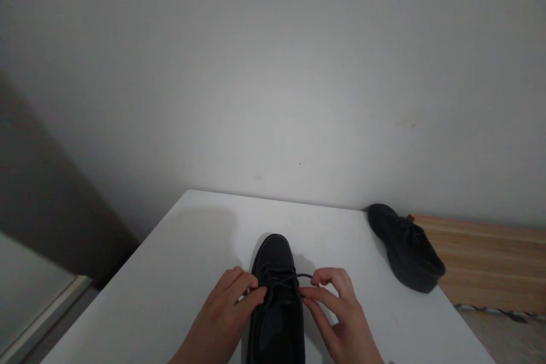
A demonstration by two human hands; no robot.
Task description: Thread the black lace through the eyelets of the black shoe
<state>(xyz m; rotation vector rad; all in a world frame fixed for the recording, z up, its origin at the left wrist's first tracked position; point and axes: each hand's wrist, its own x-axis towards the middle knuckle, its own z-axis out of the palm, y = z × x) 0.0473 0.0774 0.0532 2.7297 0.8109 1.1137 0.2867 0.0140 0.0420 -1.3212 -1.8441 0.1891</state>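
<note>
A black lace-up shoe (276, 253) rests upright on the white table, its toe pointing away from me and its heel cut off by the bottom edge of the view. At its left side, my left hand (226, 310) is closed in a pinch by the eyelets; what lies between those fingertips is hidden. On the other side, my right hand (339, 313) pinches a thin black shoelace (305, 275), which arcs out from the shoe to the fingers. More lace crosses the front of the shoe between both hands.
A second black shoe (409, 244), its lace tied, stands at the right edge of the white table (183, 250). Beyond that edge is a wood-grain panel (486, 256). A grey wall (273, 96) rises behind the table.
</note>
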